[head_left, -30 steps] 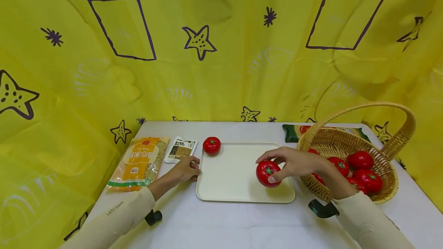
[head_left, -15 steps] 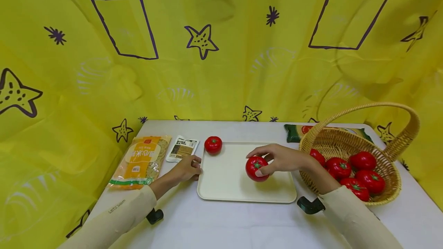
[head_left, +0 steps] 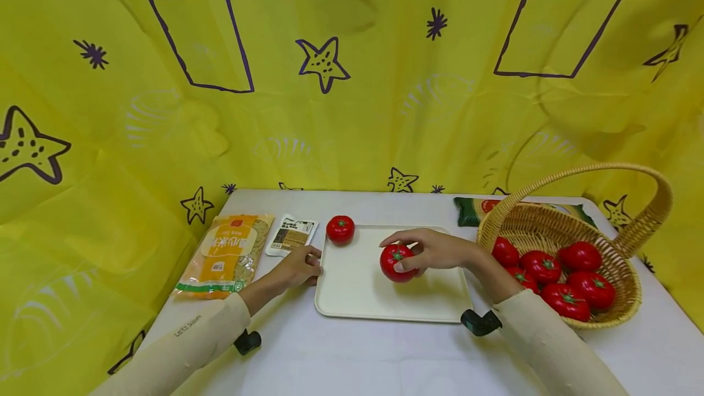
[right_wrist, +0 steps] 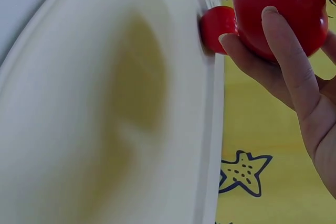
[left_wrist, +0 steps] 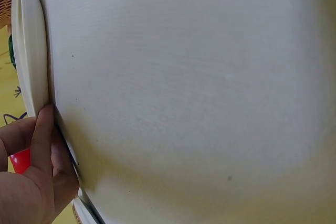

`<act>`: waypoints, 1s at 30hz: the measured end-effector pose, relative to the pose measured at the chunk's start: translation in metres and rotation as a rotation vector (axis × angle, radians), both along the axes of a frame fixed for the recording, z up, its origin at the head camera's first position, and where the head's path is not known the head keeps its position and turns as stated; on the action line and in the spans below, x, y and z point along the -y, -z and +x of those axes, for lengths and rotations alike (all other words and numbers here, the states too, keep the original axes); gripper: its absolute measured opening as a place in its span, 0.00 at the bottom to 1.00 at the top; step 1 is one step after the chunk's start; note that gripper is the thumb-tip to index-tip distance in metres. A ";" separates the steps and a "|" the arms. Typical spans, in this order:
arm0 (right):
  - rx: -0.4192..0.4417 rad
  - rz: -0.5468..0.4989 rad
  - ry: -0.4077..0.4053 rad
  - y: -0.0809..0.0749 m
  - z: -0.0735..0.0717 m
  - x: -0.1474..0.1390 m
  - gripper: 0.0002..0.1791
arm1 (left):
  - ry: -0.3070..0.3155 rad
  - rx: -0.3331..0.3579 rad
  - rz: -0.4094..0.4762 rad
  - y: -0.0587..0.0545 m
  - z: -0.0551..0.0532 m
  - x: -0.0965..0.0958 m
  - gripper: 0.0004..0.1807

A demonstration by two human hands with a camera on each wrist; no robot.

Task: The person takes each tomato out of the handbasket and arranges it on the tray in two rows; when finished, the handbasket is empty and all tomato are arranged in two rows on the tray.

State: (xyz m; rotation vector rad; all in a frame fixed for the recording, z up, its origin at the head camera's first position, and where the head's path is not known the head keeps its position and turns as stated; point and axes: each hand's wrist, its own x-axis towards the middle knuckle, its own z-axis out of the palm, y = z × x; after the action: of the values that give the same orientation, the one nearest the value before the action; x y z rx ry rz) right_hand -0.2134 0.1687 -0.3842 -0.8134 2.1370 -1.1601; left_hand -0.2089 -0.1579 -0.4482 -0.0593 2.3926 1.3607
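My right hand (head_left: 440, 248) holds a red tomato (head_left: 395, 265) above the cream tray (head_left: 352, 295), fingers and thumb around its sides. In the right wrist view the tomato (right_wrist: 281, 11) is clear of the tray surface, which carries a shadow. A second tomato (head_left: 340, 230) sits in the tray's far left corner. At the tray's left edge is my left hand (head_left: 299, 266). In the left wrist view its thumb and fingers (left_wrist: 43, 140) pinch the tray rim (left_wrist: 32, 51).
On the right stands a wicker basket (head_left: 627, 283) with a tall handle and several tomatoes (head_left: 566, 302). Behind it lies a green packet (head_left: 467, 212). Left of the tray are a small white pouch (head_left: 290, 236) and an orange noodle bag (head_left: 228, 255). A yellow curtain (head_left: 374, 127) hangs behind the table.
My right hand has carried the tomato leftward over the tray, away from the basket. My left hand keeps its place at the tray edge. The head view has shifted slightly.
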 end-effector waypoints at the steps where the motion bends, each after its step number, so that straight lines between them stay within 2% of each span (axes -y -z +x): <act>1: 0.002 0.001 0.002 0.000 -0.001 0.001 0.28 | -0.003 0.003 0.000 0.000 0.000 0.000 0.20; 11: 0.032 0.004 0.016 0.006 -0.012 0.011 0.28 | -0.002 -0.007 0.004 0.000 0.001 0.000 0.20; 15: 0.042 0.007 0.029 0.010 -0.017 0.013 0.30 | 0.011 -0.006 0.016 0.000 0.000 0.001 0.20; 18: 0.054 0.015 0.035 0.015 -0.021 0.014 0.30 | 0.045 -0.026 0.034 0.000 0.001 0.002 0.19; 22: 0.064 0.024 0.036 0.020 -0.024 0.015 0.30 | 0.028 -0.027 0.028 -0.001 0.002 0.001 0.20; 24: 0.061 0.027 0.034 0.022 -0.025 0.016 0.30 | -0.001 -0.014 0.008 0.000 0.002 -0.001 0.20; 30: 0.061 0.047 0.024 0.022 -0.027 0.018 0.28 | -0.008 -0.017 -0.004 0.003 0.000 -0.001 0.20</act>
State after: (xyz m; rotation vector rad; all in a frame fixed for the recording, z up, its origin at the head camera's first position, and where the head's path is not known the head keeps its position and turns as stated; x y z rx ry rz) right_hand -0.2409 0.1511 -0.4062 -0.7242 2.1211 -1.1287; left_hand -0.2090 -0.1570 -0.4510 -0.0586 2.4114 1.3658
